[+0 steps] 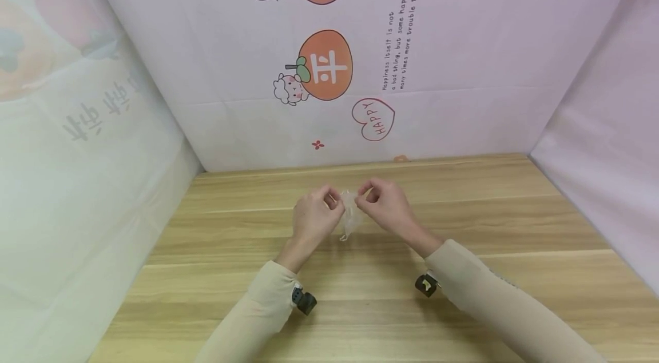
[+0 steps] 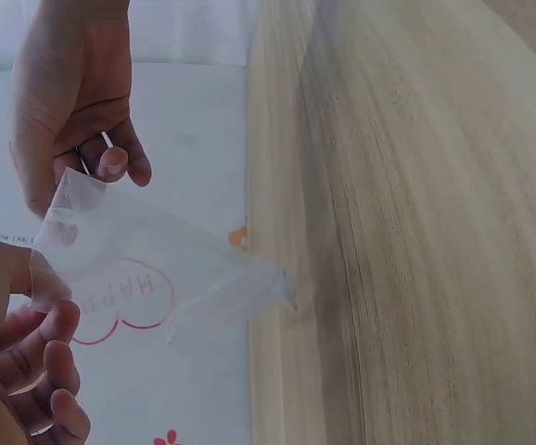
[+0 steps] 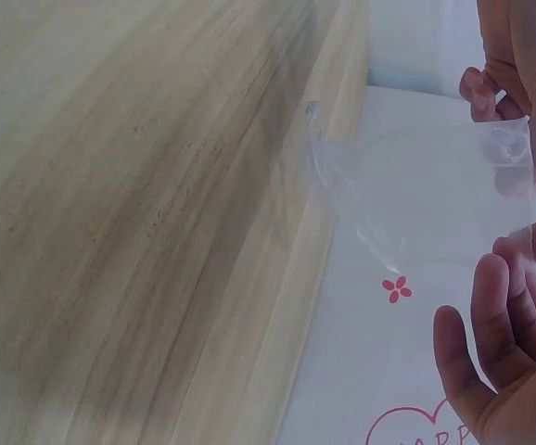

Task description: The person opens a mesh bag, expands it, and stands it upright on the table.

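While both hands (image 1: 350, 211) pinch clear bag (image 1: 350, 219), table (image 1: 515, 220) wide around.

Two hands: left hand (image 1: 315, 219), right hand (image 1: 387, 207). One clear plastic bag (image 1: 350, 215). One wooden table (image 1: 515, 220).

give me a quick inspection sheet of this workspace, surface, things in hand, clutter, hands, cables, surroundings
surface: light wooden table, grain running side to side.
job's things: one small clear plastic bag, held above the table between both hands, hanging down from its upper edge; a lower corner hangs close to the wood.
clutter: nothing seen.
grippers: left hand pinches the bag's upper edge on its side; right hand pinches the other side. Both arms wear beige sleeves, each with a small black camera at the wrist.
cables: nothing seen.
surroundings: pale printed cloth walls on three sides, with orange fruit pictures, a cartoon cat, small red flowers and a red HAPPY heart.
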Available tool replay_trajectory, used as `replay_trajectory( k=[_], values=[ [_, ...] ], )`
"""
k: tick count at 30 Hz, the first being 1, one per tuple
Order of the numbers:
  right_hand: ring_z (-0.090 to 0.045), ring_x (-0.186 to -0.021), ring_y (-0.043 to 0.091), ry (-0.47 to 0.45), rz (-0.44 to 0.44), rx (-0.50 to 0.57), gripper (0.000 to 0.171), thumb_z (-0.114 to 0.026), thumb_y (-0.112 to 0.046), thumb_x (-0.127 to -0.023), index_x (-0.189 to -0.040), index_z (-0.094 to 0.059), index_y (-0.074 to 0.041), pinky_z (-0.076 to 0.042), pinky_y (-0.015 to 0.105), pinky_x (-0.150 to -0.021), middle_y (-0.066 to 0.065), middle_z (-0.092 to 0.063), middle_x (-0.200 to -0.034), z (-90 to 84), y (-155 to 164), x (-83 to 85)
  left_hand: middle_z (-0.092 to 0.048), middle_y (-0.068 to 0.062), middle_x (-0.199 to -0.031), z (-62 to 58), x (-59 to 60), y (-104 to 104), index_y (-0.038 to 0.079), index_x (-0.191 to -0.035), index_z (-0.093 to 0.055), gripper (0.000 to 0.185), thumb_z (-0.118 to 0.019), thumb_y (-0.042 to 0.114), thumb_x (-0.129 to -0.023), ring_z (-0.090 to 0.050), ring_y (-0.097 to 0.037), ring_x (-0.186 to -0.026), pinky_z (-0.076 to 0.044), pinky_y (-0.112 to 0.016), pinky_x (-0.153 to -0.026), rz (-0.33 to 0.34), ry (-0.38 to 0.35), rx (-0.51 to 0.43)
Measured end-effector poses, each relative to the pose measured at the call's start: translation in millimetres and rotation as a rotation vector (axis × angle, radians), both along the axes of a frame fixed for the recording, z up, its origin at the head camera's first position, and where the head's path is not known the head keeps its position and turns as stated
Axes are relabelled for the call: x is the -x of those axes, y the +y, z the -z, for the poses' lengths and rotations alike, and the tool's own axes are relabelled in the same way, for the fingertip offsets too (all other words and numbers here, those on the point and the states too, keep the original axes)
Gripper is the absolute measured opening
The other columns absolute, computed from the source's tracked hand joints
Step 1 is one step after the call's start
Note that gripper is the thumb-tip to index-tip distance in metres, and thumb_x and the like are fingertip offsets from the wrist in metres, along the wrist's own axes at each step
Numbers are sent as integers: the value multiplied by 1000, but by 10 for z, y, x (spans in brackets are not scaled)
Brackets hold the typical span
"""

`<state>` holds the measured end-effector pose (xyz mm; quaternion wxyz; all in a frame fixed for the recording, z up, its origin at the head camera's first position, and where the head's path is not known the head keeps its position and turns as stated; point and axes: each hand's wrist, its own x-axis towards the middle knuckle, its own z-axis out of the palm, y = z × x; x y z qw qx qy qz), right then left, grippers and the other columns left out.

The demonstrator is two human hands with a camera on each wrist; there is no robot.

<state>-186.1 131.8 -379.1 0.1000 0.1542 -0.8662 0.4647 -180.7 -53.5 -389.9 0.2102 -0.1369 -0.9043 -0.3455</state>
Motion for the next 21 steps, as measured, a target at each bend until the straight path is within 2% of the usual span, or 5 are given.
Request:
replay_trajectory(
  k=[5,12,17,21],
  values=[
    [-54,-52,16,-33,4,41,20,-75,-22,-91,-99,-68,-6,-42,26,-45,2,-62,-63,-2,-1,-8,-63,9,-67,7,11,-8,16,-84,-69,3,-72,17,-83,-50,-5,-49,-39,-25,-45,-18,4,-62],
    [-61,-59,24,-223,25,209,30,-67,-36,-98,-104,-66,-7,-48,29,-52,9,-65,-74,-1,64,-13,-65,8,-66,37,22,-20,11,-83,-69,4,-70,15,-84,-45,-3,-44,-35,-23,-41,-32,64,-160],
    [-60,-62,18,-350,54,362,37,-64,-37,-99,-106,-63,-1,-55,29,-63,9,-63,-80,21,122,-4,-66,5,-67,30,28,-15,8,-85,-70,5,-69,12,-85,-48,-5,-46,-39,-23,-42,-22,137,-246],
    [-58,-61,14,-459,44,514,37,-61,-33,-101,-108,-60,3,-57,29,-65,6,-60,-79,66,160,-15,-66,4,-69,27,40,4,7,-87,-70,4,-68,10,-86,-51,-7,-49,-42,-23,-46,-1,190,-316]
  ],
)
